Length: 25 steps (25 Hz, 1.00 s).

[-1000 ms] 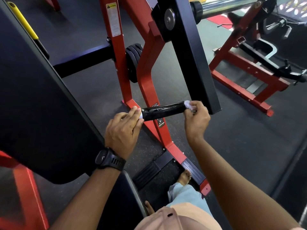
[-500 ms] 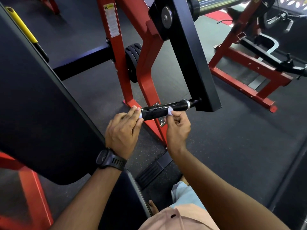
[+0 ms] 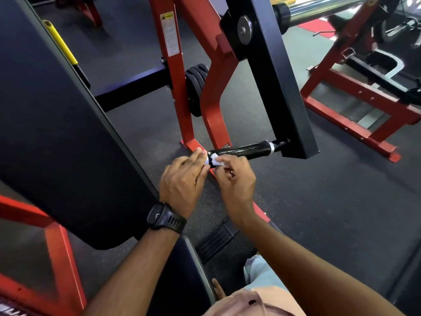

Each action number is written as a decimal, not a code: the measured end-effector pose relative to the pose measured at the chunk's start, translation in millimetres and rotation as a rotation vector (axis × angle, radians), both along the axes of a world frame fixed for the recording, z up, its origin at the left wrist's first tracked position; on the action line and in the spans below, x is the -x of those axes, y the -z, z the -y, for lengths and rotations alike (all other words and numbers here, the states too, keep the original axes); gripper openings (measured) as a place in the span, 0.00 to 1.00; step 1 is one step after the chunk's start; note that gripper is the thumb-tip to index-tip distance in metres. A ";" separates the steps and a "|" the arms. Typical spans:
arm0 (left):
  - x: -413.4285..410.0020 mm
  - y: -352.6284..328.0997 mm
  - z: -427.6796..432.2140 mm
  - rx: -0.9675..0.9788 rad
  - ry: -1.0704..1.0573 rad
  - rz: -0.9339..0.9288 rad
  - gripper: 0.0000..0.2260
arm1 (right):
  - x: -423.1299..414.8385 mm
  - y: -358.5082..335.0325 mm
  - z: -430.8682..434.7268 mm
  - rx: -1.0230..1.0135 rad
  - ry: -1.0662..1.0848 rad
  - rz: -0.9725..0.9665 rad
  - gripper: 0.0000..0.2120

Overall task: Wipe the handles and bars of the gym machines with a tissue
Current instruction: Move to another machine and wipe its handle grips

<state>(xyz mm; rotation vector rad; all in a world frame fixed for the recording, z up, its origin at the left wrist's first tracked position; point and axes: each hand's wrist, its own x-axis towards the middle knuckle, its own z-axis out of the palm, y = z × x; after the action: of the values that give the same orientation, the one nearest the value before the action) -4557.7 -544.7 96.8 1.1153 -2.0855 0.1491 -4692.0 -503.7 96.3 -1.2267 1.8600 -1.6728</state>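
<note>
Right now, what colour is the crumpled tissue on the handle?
White; the crumpled paper tissue shows best in the head view.

The black cylindrical rubber handle (image 3: 241, 151) jutted leftward from the lower end of the black square-section steel lever arm (image 3: 280, 87). That arm rose behind it to a chrome loading bar (image 3: 319, 10) at the top right. At the handle's free left end the right hand (image 3: 237, 181) pinched the white crumpled tissue (image 3: 215, 160) against it. The left hand (image 3: 182, 179) was just to the left, fingertips touching that end. The large black padded backrest (image 3: 57, 133) filled the left side. Behind the handle stood the red steel frame uprights (image 3: 175, 87), with black weight plates (image 3: 196, 87) between them. A second red-framed machine (image 3: 355, 103) lay well apart on the right.
</note>
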 end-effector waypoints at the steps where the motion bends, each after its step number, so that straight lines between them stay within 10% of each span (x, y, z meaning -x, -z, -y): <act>1: -0.1 -0.2 0.5 0.000 0.001 0.005 0.15 | 1.5 -2.0 1.7 0.001 0.022 0.003 0.09; 14: -1.1 0.9 2.0 -0.044 -0.006 0.016 0.16 | 24.3 -30.7 6.4 -0.149 -0.147 0.016 0.04; 19: -0.7 1.8 0.3 -0.017 -0.028 0.012 0.15 | 36.7 -49.0 29.5 -0.154 -0.419 -0.685 0.12; 25: -1.0 1.5 0.3 -0.040 -0.030 0.024 0.16 | 42.1 -79.4 71.0 -0.361 -0.749 -0.995 0.10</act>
<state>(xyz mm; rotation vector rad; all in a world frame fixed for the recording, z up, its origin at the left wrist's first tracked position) -4556.7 -544.9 95.4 1.1746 -2.1021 0.1361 -4734.1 -574.7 175.6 -2.3990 1.6222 -0.2871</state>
